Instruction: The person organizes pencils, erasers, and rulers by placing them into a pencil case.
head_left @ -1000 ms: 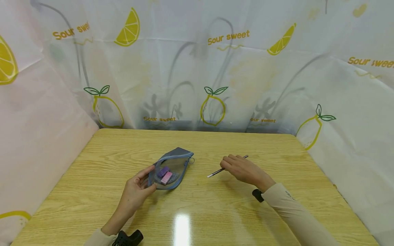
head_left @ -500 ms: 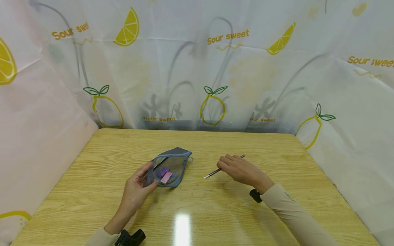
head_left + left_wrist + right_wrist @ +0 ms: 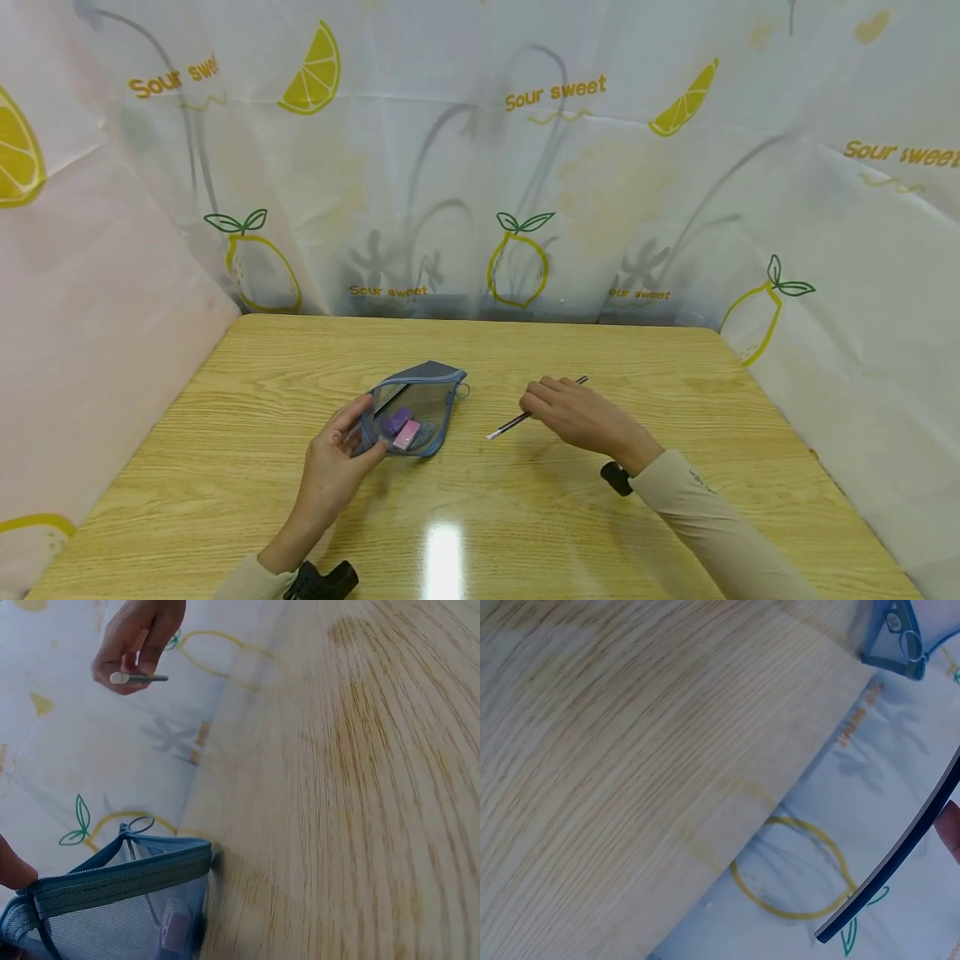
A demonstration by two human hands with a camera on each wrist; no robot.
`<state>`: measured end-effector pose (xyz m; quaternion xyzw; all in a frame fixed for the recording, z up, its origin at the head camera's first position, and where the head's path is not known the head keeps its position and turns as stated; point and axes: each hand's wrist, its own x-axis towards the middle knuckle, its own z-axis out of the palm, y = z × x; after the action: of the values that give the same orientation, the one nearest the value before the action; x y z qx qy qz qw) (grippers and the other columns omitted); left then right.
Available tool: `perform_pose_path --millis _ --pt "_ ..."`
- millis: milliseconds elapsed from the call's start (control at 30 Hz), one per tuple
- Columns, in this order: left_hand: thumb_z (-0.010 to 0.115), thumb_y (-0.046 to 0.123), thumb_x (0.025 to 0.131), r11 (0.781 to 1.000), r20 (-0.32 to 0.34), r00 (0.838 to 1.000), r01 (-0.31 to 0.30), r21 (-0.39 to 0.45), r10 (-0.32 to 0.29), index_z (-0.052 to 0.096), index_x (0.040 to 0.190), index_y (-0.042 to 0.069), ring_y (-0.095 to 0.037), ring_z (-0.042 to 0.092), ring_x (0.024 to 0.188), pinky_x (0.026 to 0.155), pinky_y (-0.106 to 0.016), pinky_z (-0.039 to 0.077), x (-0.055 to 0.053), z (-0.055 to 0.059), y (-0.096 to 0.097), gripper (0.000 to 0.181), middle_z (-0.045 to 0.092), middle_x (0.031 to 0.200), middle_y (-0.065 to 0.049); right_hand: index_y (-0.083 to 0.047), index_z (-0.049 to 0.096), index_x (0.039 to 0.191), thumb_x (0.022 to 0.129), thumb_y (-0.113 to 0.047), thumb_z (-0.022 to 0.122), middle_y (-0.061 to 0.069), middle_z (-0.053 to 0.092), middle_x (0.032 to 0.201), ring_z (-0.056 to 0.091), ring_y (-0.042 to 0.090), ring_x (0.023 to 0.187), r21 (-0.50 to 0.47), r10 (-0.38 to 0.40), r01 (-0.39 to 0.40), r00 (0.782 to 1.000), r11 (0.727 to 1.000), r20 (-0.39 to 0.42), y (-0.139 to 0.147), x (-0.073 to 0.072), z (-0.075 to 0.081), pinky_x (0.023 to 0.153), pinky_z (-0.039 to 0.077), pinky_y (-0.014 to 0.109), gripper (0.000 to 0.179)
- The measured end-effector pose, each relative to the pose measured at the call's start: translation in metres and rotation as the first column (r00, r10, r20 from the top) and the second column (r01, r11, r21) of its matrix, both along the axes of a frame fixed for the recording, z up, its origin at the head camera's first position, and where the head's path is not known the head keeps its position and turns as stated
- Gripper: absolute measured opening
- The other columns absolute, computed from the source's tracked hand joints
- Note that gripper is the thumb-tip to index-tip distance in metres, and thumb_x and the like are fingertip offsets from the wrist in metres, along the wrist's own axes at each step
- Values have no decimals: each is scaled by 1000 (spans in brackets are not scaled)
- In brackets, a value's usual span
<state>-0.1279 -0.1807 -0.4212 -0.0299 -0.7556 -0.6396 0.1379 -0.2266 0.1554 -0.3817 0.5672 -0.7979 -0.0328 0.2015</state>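
My left hand (image 3: 326, 475) grips the left side of a blue mesh zipper pouch (image 3: 437, 369), which gapes above the table. Inside lie a purple block (image 3: 397, 421), a pink block (image 3: 407, 435) and a thin dark stick (image 3: 391, 400). In the left wrist view the pouch (image 3: 124, 885) shows its zipper edge and a pull ring (image 3: 141, 824). To the right of the pouch, my right hand (image 3: 573, 414) pinches a slim dark pencil (image 3: 504, 429), its white end pointing toward the pouch. The right wrist view shows the pencil's dark shaft (image 3: 900, 855) up close.
Both hands work over a wood-grain table (image 3: 480, 533). A white curtain (image 3: 420, 167) printed with lemons hangs behind and at both sides. Black wrist devices sit at the left wrist (image 3: 322, 581) and right wrist (image 3: 617, 478).
My right hand has carried the pencil left, closer to the pouch. The pouch has shifted slightly left and tilted, and the dark stick inside it has come into sight.
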Motion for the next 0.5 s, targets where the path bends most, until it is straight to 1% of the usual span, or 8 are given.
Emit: perform_pose_path --millis 233,367,500 --pt "67 -15 82 1000 8 1000 -7 8 7 45 138 -9 -39 42 128 90 -10 41 2 3 2 60 38 145 -22 -11 50 99 91 -11 64 -2 45 89 43 14 75 -36 34 -34 999 999 -7 -7 3 3 62 40 29 16" --pt "67 -13 83 1000 29 999 -14 -2 14 46 139 -8 -33 41 129 91 -10 40 3 6 3 60 39 145 -20 -11 50 99 92 -12 62 -2 45 89 43 14 75 -52 53 -53 999 997 -10 -11 4 3 61 40 28 14" --pt "67 -11 84 1000 42 999 -11 -3 11 46 139 -6 -30 40 131 92 -11 40 4 7 4 60 39 146 -18 -11 51 101 95 -14 59 -2 47 91 44 14 76 -63 66 -68 997 996 -36 -14 5 3 61 40 28 10"
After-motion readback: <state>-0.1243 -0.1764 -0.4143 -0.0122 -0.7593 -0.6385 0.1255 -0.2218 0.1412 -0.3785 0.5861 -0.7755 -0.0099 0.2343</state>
